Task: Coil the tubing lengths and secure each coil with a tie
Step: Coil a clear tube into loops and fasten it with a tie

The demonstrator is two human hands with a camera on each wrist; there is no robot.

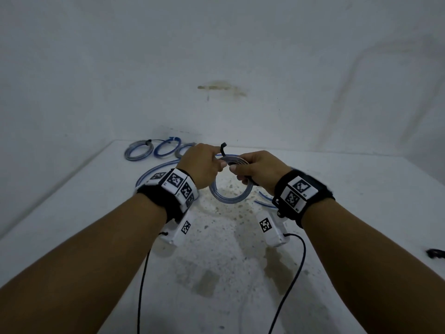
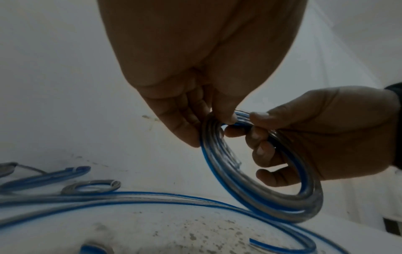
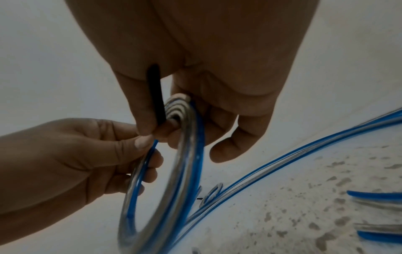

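Both hands hold one coil (image 1: 230, 189) above the counter (image 1: 337, 213): left hand (image 1: 202, 165) pinches its top, right hand (image 1: 260, 168) grips coil and black tie (image 1: 223, 148). Three tied coils (image 1: 139, 149) lie at the far left corner.

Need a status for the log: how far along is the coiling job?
Done: three small coils lie at the table's far edge, and at least one shows a tie.

In hand: both the left hand and the right hand grip a fourth coil, with a black tie at its top, not yet closed.

Left: loose tubing on the table.
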